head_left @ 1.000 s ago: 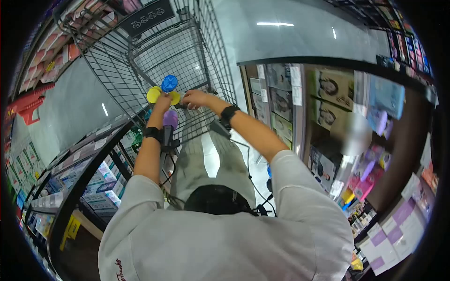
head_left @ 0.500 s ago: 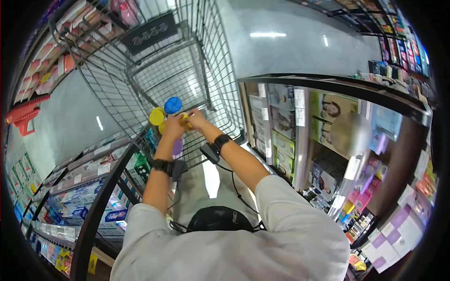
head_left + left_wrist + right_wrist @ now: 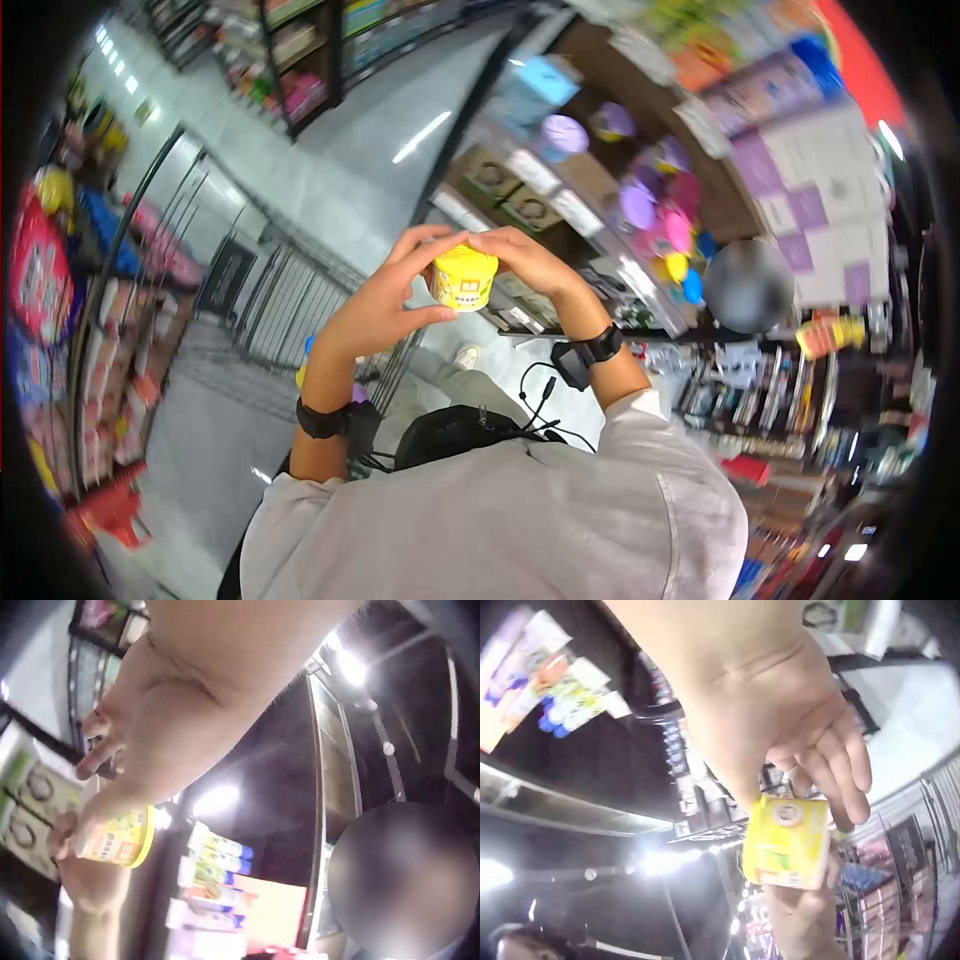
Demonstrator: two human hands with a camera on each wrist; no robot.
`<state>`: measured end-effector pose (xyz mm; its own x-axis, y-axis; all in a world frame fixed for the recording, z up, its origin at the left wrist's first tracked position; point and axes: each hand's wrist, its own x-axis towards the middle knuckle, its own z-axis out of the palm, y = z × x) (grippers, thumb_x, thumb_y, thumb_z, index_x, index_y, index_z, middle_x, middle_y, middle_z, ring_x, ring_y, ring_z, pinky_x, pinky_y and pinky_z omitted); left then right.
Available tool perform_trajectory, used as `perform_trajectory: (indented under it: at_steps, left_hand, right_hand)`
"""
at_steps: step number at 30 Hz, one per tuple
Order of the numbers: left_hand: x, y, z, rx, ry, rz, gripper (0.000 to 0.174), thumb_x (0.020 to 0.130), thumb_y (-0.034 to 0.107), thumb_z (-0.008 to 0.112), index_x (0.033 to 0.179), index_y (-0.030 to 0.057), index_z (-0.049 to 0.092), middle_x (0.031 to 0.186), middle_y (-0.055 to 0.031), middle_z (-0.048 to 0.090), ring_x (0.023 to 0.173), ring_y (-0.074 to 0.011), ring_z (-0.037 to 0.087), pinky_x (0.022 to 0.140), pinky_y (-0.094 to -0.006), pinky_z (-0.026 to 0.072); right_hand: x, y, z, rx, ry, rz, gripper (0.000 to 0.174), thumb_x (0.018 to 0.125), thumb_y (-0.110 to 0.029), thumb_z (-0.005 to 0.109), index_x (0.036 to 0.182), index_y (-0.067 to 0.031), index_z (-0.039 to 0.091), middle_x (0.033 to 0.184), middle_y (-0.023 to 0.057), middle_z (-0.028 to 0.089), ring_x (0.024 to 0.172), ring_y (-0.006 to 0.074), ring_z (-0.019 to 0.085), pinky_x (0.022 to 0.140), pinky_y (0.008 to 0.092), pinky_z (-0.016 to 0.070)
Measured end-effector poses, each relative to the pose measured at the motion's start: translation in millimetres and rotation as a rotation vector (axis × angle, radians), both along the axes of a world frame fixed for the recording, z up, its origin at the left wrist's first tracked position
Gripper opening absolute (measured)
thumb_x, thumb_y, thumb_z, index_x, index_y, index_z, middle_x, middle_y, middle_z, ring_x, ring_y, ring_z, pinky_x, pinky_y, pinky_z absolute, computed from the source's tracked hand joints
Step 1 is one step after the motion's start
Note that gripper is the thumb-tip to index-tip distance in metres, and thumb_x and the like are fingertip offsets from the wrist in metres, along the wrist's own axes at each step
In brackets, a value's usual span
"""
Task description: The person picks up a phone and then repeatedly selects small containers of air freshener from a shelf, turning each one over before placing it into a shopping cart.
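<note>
Between both hands is a small yellow tub point(image 3: 465, 278) with a printed label. My left hand point(image 3: 372, 305) grips it from the left, thumb low on its side and fingers reaching over the top. My right hand point(image 3: 530, 262) holds it from the right, its fingers bent over the upper edge. In the left wrist view, the tub point(image 3: 120, 836) shows its printed side and yellow rim beside the left hand. The right wrist view shows the tub point(image 3: 786, 844) close to the right palm, with the left hand point(image 3: 802, 911) behind it.
A wire shopping cart point(image 3: 290, 310) stands to the left, with blue, yellow and purple items partly hidden by my left arm. Ahead and right, a shelf carries boxes and purple tubs point(image 3: 638, 205). White-and-purple boxes point(image 3: 800, 190) are stacked at the right.
The hands have come out of the cart, lifting the yellow tub with them. My view has turned right, so the cart now sits farther left and the shelf lies ahead.
</note>
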<state>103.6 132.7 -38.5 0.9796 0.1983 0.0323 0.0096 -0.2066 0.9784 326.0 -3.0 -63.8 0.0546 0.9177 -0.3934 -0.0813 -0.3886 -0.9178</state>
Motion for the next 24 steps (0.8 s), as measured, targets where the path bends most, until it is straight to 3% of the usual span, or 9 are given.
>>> perform_trajectory:
  at_steps: [2, 3, 6, 9, 11, 13, 16, 18, 24]
  left_hand:
    - [33, -23, 7, -0.195, -0.079, -0.105, 0.074, 0.081, 0.003, 0.073, 0.149, 0.0094, 0.042, 0.140, -0.0075, 0.046, 0.108, -0.0148, 0.055, 0.077, -0.0253, 0.0474]
    - [46, -34, 3, -0.401, -0.120, -0.146, 0.072, 0.082, 0.003, 0.072, 0.148, 0.0057, 0.042, 0.137, -0.0072, 0.048, 0.104, -0.0130, 0.055, 0.073, -0.0221, 0.0459]
    - [90, -59, 3, -0.508, -0.098, -0.297, 0.054, 0.096, 0.022, 0.062, 0.143, 0.0038, 0.044, 0.116, -0.0032, 0.058, 0.088, -0.0093, 0.057, 0.069, -0.0209, 0.0455]
    - [124, -99, 13, -0.522, -0.010, -0.343, 0.058, 0.103, 0.044, 0.049, 0.143, 0.0021, 0.042, 0.099, -0.0022, 0.062, 0.075, -0.0088, 0.058, 0.060, -0.0199, 0.0406]
    - [144, -113, 24, -0.611, -0.031, -0.491, 0.051, 0.100, 0.027, 0.059, 0.143, 0.0058, 0.042, 0.116, -0.0015, 0.058, 0.087, -0.0088, 0.056, 0.077, -0.0237, 0.0496]
    - [159, -142, 41, -0.617, -0.151, -0.559, 0.068, 0.085, 0.008, 0.073, 0.145, 0.0053, 0.040, 0.134, -0.0052, 0.051, 0.109, -0.0135, 0.054, 0.088, -0.0270, 0.0470]
    - [182, -165, 54, -0.515, -0.194, -0.632, 0.069, 0.080, 0.007, 0.076, 0.142, 0.0083, 0.045, 0.136, -0.0039, 0.051, 0.113, -0.0133, 0.053, 0.089, -0.0270, 0.0455]
    - [204, -176, 63, 0.065, -0.344, -0.569, 0.069, 0.076, 0.006, 0.077, 0.139, 0.0112, 0.051, 0.138, -0.0028, 0.051, 0.114, -0.0139, 0.053, 0.090, -0.0284, 0.0447]
    - [278, -228, 78, 0.311, -0.530, -0.343, 0.070, 0.070, 0.008, 0.081, 0.135, 0.0077, 0.055, 0.132, -0.0080, 0.058, 0.124, -0.0229, 0.053, 0.100, -0.0355, 0.0442]
  right_hand:
    - [13, -38, 21, -0.031, -0.143, -0.156, 0.049, 0.099, -0.048, 0.054, 0.093, -0.0031, 0.073, 0.088, 0.0024, 0.072, 0.078, 0.0076, 0.063, 0.072, 0.0278, 0.0496]
    - [10, -53, 31, 0.073, -0.180, -0.270, 0.065, 0.102, -0.049, 0.046, 0.069, 0.0025, 0.066, 0.054, 0.0106, 0.063, 0.045, 0.0193, 0.062, 0.053, 0.0264, 0.0519]
    - [23, -110, 66, 0.020, -0.337, -0.382, 0.073, 0.104, -0.050, 0.041, 0.054, -0.0011, 0.060, 0.045, 0.0098, 0.056, 0.042, 0.0181, 0.060, 0.047, 0.0267, 0.0488]
    - [23, -158, 89, 0.058, -0.210, -0.569, 0.067, 0.104, -0.050, 0.044, 0.062, -0.0005, 0.061, 0.047, 0.0096, 0.056, 0.035, 0.0173, 0.054, 0.040, 0.0261, 0.0408]
    - [30, -187, 94, 0.069, -0.151, -0.601, 0.060, 0.103, -0.049, 0.047, 0.068, -0.0024, 0.063, 0.053, 0.0069, 0.059, 0.043, 0.0148, 0.057, 0.047, 0.0254, 0.0437]
    - [40, -209, 90, 0.158, -0.207, -0.807, 0.050, 0.101, -0.047, 0.052, 0.076, -0.0052, 0.063, 0.065, 0.0017, 0.061, 0.057, 0.0110, 0.059, 0.058, 0.0240, 0.0454]
    - [43, -247, 99, 0.206, -0.270, -0.876, 0.035, 0.098, -0.041, 0.057, 0.093, -0.0071, 0.065, 0.083, -0.0032, 0.061, 0.075, 0.0072, 0.058, 0.066, 0.0224, 0.0443]
    - [45, -266, 105, 0.279, -0.408, -0.917, 0.031, 0.097, -0.037, 0.059, 0.107, -0.0088, 0.065, 0.090, -0.0028, 0.061, 0.082, 0.0061, 0.058, 0.067, 0.0223, 0.0455]
    - [112, -287, 83, 0.409, -0.594, -1.158, 0.028, 0.097, -0.028, 0.062, 0.101, -0.0014, 0.067, 0.084, 0.0011, 0.065, 0.070, 0.0071, 0.059, 0.060, 0.0222, 0.0474]
